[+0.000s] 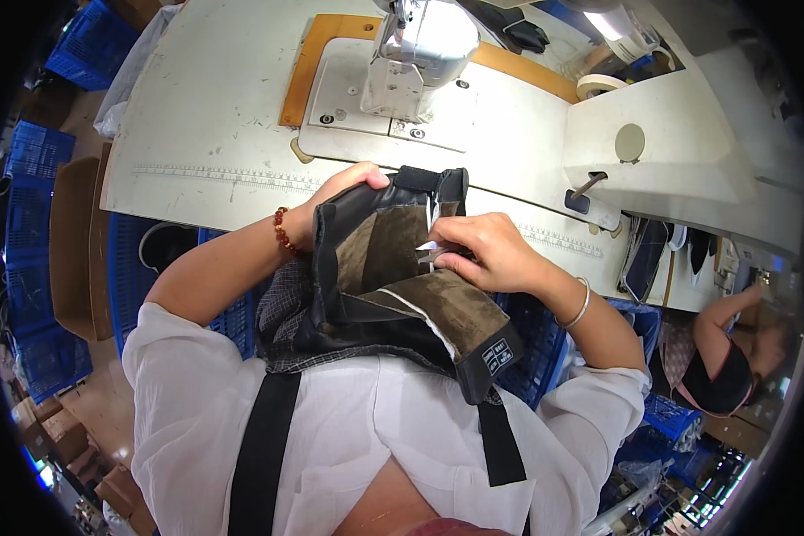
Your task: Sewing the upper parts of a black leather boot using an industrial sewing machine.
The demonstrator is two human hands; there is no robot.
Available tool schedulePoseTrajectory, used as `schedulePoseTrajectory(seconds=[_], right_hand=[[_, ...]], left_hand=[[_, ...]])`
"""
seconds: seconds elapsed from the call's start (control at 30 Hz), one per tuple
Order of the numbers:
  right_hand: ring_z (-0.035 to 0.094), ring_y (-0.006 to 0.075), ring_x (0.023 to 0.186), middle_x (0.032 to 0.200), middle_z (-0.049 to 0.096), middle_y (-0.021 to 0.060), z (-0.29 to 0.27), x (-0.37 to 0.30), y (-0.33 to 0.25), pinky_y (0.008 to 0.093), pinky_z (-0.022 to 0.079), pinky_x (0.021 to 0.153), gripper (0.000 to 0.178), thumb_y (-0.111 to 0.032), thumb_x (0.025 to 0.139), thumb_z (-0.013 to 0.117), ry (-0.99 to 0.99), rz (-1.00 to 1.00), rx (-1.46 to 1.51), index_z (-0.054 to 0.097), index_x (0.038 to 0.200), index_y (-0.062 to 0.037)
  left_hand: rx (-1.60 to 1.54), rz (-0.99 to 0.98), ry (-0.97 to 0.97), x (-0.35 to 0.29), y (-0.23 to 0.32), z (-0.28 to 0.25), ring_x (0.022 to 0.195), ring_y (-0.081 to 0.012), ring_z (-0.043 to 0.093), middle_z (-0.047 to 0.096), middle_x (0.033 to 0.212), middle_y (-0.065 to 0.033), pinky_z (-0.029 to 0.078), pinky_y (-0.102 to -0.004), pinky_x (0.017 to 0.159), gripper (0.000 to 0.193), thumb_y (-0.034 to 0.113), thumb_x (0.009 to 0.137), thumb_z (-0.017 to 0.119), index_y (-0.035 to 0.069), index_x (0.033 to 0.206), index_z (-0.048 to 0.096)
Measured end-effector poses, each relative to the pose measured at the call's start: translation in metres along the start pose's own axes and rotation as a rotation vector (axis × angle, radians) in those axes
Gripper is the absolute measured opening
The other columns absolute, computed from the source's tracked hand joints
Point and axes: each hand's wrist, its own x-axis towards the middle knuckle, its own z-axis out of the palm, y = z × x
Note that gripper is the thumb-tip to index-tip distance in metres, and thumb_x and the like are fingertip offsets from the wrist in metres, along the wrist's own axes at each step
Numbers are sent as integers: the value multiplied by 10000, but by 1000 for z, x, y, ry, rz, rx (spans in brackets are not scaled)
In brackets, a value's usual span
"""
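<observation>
Nearest my view is the wearer's white shirt point(344, 438), with the black boot-like upper point(380, 250) held in front of it, at the near edge of the tabletop point(214, 116). Its brown lining flap point(456, 308) folds back toward the chest. I see the left hand point(339, 192) clamped round the upper's rim, thumb outside, other fingers mostly hidden. The right hand point(487, 250) pinches a pale pointed tool point(429, 246) inside the opening; I can't tell its kind. I judge the step as close work along the white-edged seam; the next move calls for a steady rim and careful placing of the tip. Beyond, the sewing machine point(402, 85) stands lit, apart from both hands.
</observation>
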Motion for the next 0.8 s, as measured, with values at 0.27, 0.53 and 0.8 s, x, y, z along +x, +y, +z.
schedulePoseTrajectory(seconds=[0.27, 0.53, 0.8], right_hand=[[685, 300, 801, 859, 704, 73, 2, 2, 8, 406, 494, 644, 164, -217, 868, 705, -15, -9, 53, 621, 963, -113], [685, 298, 784, 861, 691, 67, -7, 2, -7, 409, 510, 636, 163, -181, 858, 709, -35, -25, -16, 616, 972, -111], [671, 266, 683, 788, 609, 56, 3, -7, -33, 394, 517, 527, 151, -105, 805, 690, 155, -43, -347, 580, 904, -76]], left_hand=[[-16, -6, 49, -1, 0, 2, 847, -243, 688, 724, 995, -151, 545, -363, 879, 348, 250, 891, 506, -28, 1025, 667], [-45, -5, -34, 1, 1, -3, 834, -246, 684, 724, 974, -149, 547, -367, 856, 343, 260, 888, 514, -21, 1009, 671], [62, 25, 51, -1, -2, -4, 813, -246, 679, 723, 950, -144, 548, -367, 836, 344, 283, 892, 523, -8, 996, 674]])
